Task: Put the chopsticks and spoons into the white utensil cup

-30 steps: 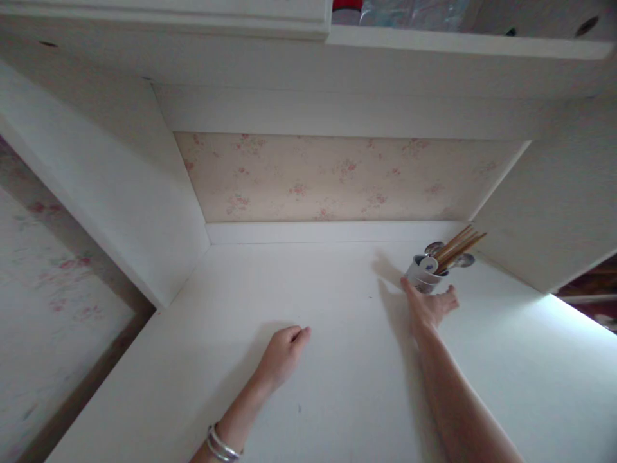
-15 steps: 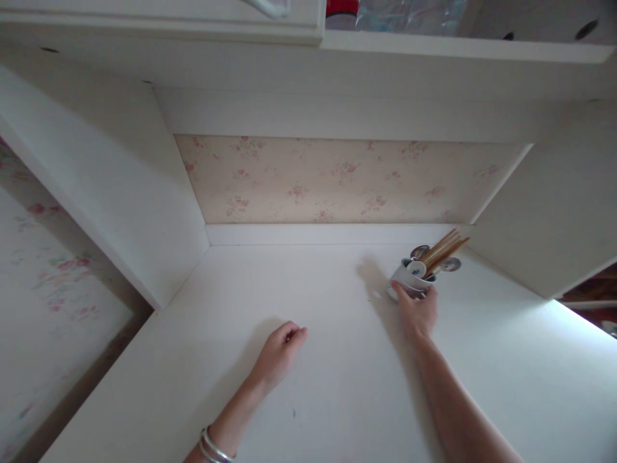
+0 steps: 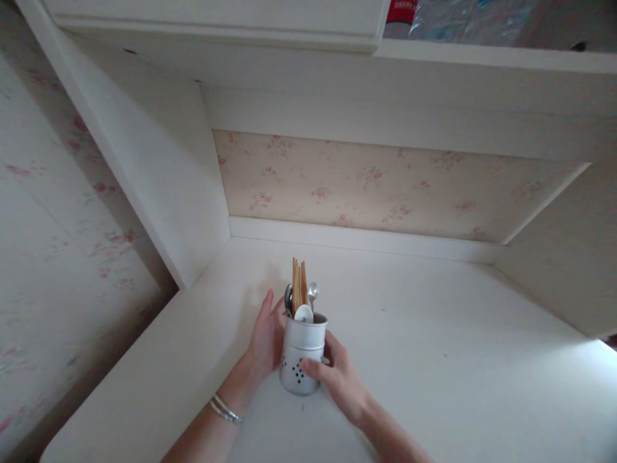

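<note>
Just left of the right hand [image 3: 337, 373], whose grip clasps it, the perforated canister [image 3: 292, 360] stands near-upright, the left hand [image 3: 265, 339] spread opposite.

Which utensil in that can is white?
The round-ended white utensil at the front rim of the can; the sticks behind it are brown, and the two spoons look metallic.

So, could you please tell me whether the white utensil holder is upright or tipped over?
The holder is upright: its rim is on top, with wooden sticks and spoons sticking up out of it.
</note>
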{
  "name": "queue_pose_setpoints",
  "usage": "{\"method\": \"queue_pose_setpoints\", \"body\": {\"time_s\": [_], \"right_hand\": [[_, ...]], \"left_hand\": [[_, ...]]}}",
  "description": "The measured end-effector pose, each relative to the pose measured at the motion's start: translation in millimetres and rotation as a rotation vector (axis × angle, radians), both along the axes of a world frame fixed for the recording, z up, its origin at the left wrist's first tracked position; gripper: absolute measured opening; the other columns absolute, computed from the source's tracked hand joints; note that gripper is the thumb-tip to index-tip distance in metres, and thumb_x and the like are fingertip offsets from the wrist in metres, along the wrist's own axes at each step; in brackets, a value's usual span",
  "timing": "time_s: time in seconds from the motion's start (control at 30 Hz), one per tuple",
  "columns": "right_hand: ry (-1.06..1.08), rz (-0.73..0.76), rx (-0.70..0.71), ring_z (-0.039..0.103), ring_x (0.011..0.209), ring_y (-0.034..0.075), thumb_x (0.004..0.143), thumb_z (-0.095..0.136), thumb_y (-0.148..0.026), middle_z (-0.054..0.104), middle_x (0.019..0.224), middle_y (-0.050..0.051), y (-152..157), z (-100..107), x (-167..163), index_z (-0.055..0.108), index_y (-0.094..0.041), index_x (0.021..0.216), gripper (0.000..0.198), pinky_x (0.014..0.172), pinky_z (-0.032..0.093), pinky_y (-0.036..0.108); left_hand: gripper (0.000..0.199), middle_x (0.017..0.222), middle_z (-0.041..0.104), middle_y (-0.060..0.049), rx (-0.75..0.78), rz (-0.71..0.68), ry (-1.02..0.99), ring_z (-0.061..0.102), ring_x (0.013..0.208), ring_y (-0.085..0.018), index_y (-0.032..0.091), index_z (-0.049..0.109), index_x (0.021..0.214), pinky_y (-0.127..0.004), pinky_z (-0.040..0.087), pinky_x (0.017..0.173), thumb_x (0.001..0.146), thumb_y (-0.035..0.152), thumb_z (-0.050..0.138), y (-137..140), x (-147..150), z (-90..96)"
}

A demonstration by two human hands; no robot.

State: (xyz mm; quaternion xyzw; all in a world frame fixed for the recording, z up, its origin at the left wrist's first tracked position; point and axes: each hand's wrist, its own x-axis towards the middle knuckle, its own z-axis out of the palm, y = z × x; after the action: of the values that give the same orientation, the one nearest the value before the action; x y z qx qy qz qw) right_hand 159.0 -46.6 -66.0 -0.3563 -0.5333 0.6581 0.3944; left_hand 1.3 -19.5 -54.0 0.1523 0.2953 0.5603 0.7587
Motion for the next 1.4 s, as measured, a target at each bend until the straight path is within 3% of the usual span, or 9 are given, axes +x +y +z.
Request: {"method": "queue_pose_setpoints", "body": {"time_s": [0.13, 0.23, 0.33, 0.53, 0.77, 1.0, 1.13, 1.27, 1.4], "right_hand": [[0.16, 0.165, -0.112, 0.061, 0.096, 0.025, 0.073, 0.074, -0.039, 0.068, 0.101, 0.009, -11, -4, -8, 0.062, -0.013, 0.113, 0.049, 0.083, 0.046, 0.037], [0.31, 0.235, -0.257, 0.064, 0.089, 0.025, 0.077, 0.07, -0.043, 0.07, 0.097, 0.011, -11, -12, -9, 0.062, -0.01, 0.112, 0.049, 0.082, 0.047, 0.037], [0.405, 0.205, -0.394, 0.065, 0.083, 0.021, 0.081, 0.066, -0.047, 0.071, 0.094, 0.012, -9, -21, -6, 0.062, -0.01, 0.11, 0.048, 0.079, 0.048, 0.034], [0.446, 0.168, -0.594, 0.066, 0.087, 0.02, 0.078, 0.066, -0.056, 0.072, 0.091, 0.008, -5, -22, -1, 0.061, -0.013, 0.109, 0.053, 0.084, 0.047, 0.033], [0.391, 0.227, -0.57, 0.067, 0.081, 0.021, 0.077, 0.065, -0.059, 0.072, 0.091, 0.011, -8, -24, 0, 0.062, -0.01, 0.107, 0.057, 0.079, 0.047, 0.032], [0.429, 0.306, -0.534, 0.067, 0.081, 0.022, 0.074, 0.067, -0.059, 0.072, 0.09, 0.011, -9, -22, 2, 0.064, -0.01, 0.102, 0.057, 0.079, 0.046, 0.033], [0.44, 0.356, -0.512, 0.066, 0.075, 0.022, 0.071, 0.068, -0.06, 0.071, 0.084, 0.01, -10, -18, 3, 0.066, -0.01, 0.099, 0.058, 0.078, 0.047, 0.034], [0.438, 0.334, -0.521, 0.064, 0.07, 0.019, 0.067, 0.07, -0.063, 0.07, 0.077, 0.007, -9, -16, 1, 0.067, -0.013, 0.094, 0.057, 0.072, 0.047, 0.03], [0.433, 0.362, -0.503, 0.063, 0.072, 0.019, 0.066, 0.069, -0.063, 0.07, 0.081, 0.008, -8, -16, 0, 0.066, -0.011, 0.097, 0.061, 0.071, 0.046, 0.029]], "left_hand": [[0.06, 0.127, 0.06, -0.014, -0.034, -0.04, -0.191, 0.06, 0.112, -0.034, 0.02, 0.058, 0.115, -0.047, 0.048, 0.091, 0.079, 0.067, 0.051, -4, -2, -4.4], [0.049, 0.121, 0.065, -0.01, -0.057, -0.028, -0.245, 0.065, 0.103, -0.032, 0.025, 0.059, 0.113, -0.046, 0.05, 0.087, 0.08, 0.061, 0.056, -4, -2, -11.9], [0.044, 0.105, 0.07, -0.008, -0.065, 0.014, -0.245, 0.069, 0.085, -0.028, 0.025, 0.06, 0.109, -0.045, 0.053, 0.078, 0.08, 0.058, 0.058, -4, -2, -14.7], [0.039, 0.091, 0.07, -0.007, -0.122, 0.143, -0.177, 0.069, 0.074, -0.023, 0.021, 0.061, 0.103, -0.044, 0.055, 0.076, 0.081, 0.053, 0.059, -1, -4, -9.1], [0.035, 0.084, 0.068, -0.005, -0.18, 0.247, -0.123, 0.068, 0.069, -0.019, 0.02, 0.059, 0.095, -0.036, 0.057, 0.066, 0.081, 0.051, 0.061, 6, -9, -8.9], [0.013, 0.074, 0.067, -0.003, -0.231, 0.276, -0.134, 0.061, 0.05, -0.009, 0.017, 0.056, 0.083, -0.02, 0.052, 0.048, 0.081, 0.027, 0.064, 11, -17, -10.7], [0.01, 0.081, 0.069, -0.004, -0.256, 0.387, -0.137, 0.067, 0.061, -0.012, 0.017, 0.057, 0.088, -0.021, 0.057, 0.054, 0.081, 0.021, 0.064, 12, -17, -13.3], [0.022, 0.078, 0.07, -0.004, -0.25, 0.218, -0.139, 0.066, 0.059, -0.01, 0.017, 0.06, 0.1, -0.019, 0.055, 0.055, 0.079, 0.02, 0.065, 9, -13, -13.3], [0.031, 0.06, 0.06, 0.001, -0.215, 0.034, -0.114, 0.056, 0.045, -0.007, 0.015, 0.06, 0.106, -0.018, 0.048, 0.046, 0.079, 0.028, 0.066, 3, -10, -8.6]]}}
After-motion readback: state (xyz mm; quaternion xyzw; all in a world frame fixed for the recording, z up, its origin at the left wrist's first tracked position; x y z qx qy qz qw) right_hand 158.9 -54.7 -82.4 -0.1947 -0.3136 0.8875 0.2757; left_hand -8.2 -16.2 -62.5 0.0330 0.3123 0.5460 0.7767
